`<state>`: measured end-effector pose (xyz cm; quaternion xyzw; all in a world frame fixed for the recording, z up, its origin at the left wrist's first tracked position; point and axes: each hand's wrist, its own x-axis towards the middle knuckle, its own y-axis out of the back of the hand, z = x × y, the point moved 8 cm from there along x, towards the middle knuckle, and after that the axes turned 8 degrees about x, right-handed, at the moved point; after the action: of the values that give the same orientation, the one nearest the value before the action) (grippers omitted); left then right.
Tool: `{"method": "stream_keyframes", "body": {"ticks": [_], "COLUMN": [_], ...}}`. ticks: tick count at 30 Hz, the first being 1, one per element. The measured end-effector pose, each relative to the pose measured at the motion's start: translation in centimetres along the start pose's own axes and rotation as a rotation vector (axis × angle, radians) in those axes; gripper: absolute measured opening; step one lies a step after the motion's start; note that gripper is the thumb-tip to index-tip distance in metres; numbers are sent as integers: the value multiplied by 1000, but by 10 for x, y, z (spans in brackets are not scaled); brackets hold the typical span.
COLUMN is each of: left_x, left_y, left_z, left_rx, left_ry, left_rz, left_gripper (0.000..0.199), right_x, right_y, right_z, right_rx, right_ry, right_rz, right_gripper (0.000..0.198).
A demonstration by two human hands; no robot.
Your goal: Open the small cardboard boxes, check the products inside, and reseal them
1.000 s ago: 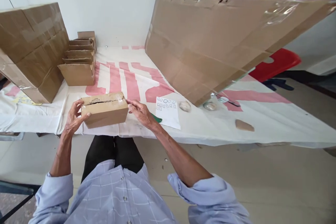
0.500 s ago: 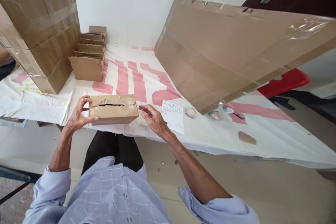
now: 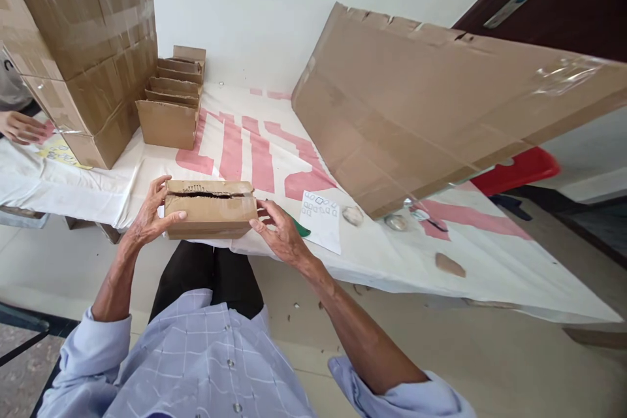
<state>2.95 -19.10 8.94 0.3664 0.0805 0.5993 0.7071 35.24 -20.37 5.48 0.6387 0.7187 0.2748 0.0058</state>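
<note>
A small brown cardboard box (image 3: 210, 221) lies near the table's front edge, with a ragged, torn slit along its top. My left hand (image 3: 151, 217) grips its left end, the thumb on the front side and the fingers at the back corner. At the right end, my right hand (image 3: 280, 230) closes on the box, thumb and fingertips against its edge. Just behind that hand a green object (image 3: 300, 228) shows in part; its kind is hidden. A white paper (image 3: 323, 232) with small drawn shapes lies to the right of it.
Stacked cardboard boxes (image 3: 105, 59) stand at left, beside an open box with dividers (image 3: 169, 124). A big cardboard sheet (image 3: 416, 98) leans at right. Wads of clear tape (image 3: 353, 215) and a brown scrap (image 3: 449, 265) lie on the cloth. Another person's hand (image 3: 22, 127) is at far left.
My right hand has moved left onto the box's right end, uncovering more of the green object. Another person's hand has come into view at far left. The view has shifted slightly.
</note>
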Motion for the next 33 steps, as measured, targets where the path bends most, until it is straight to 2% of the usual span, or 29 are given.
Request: {"method": "stream_keyframes", "body": {"ticks": [2,4,7,9,11,14,17,20,23,25,29,33], "left_x": [0,0,-3,-5,-6,-7,-7,-7,-7,-7,-9,-11], "left_y": [1,3,4,3,1,1,0,1,2,3,2,1], "left_z": [1,3,4,3,2,2,2,1,0,1,1,-4], "left_rx": [11,20,23,25,26,22,18,34,54,63,53,30], "left_ry": [13,8,-8,-9,-7,-17,-26,-13,-6,-8,-2,17], "left_rz": [-12,-7,-2,-16,-29,-26,-27,-31,-27,-27,-37,-62], "left_gripper": [68,73,82,90,96,96,95,101,107,110,114,121], "right_x": [-2,-3,-7,-10,-11,-6,5,17,27,32,39,33], "right_y": [9,24,48,57,60,58,55,49,31,16,-2,2], "right_z": [9,27,68,92,107,108,82,31,-27,-52,-68,-79], "right_rx": [-82,-254,-599,-755,-814,-768,-552,-290,-229,-240,-296,-307], "right_ry": [29,10,-146,-247,-284,-264,-174,-4,176,216,188,236], "right_rz": [-16,-10,-43,-103,-129,-63,71,144,34,-86,-246,-202], "right_gripper": [46,42,33,27,23,22,24,34,36,34,21,4]}}
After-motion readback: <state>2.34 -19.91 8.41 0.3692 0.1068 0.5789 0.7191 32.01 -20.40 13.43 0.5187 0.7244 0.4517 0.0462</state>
